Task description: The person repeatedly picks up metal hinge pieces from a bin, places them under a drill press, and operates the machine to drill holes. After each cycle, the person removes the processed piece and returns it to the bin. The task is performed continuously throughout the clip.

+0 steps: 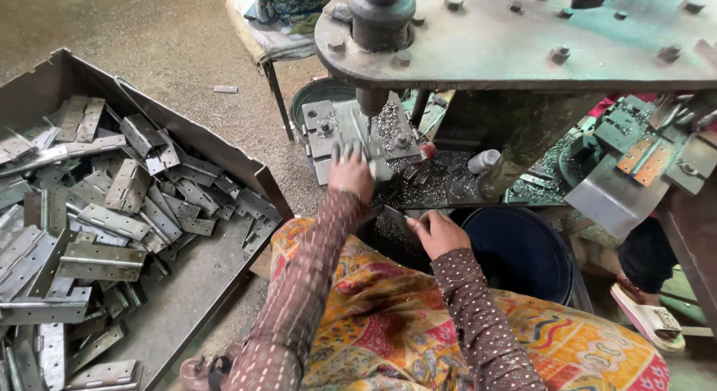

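Head view: left hand [351,174], at frame centre, lies palm down with fingers spread on a hinge [357,141] seated on the press bed; the hinge's long axis runs toward the top of the frame. Just below and right, the right hand [439,233] pinches a second metal piece [396,216], slanted toward upper left. At left, a tray [224,148] holds piled hinges.

My left hand [351,174] reaches forward onto the grey metal fixture [337,133] under the press spindle [371,100], fingers spread on it. My right hand [439,233] pinches a flat hinge leaf [396,215] near my lap, just beside the dark blue bucket [523,253]. A metal tray [202,275] of loose hinges [97,219] sits at my left.
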